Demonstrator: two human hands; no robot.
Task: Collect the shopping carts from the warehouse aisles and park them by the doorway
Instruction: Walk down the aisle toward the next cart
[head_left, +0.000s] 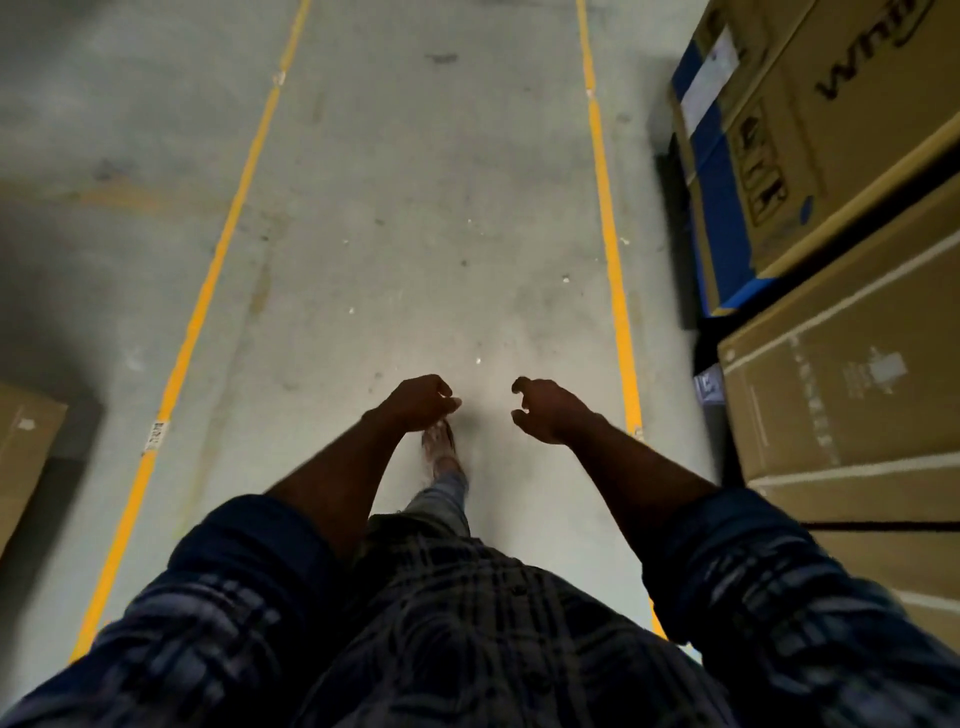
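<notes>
No shopping cart is in view. My left hand (418, 402) and my right hand (545, 408) hang in front of me over the grey concrete floor, a short gap between them. Both have loosely curled fingers and hold nothing. Below the left hand one foot (439, 447) steps forward on the floor. My plaid shirt sleeves fill the bottom of the view.
Two yellow floor lines, left (208, 291) and right (608, 228), mark a lane running ahead. Large cardboard boxes (841, 405) are stacked along the right, one further back with blue edging (717, 171). A flat cardboard piece (26, 447) lies at the left edge.
</notes>
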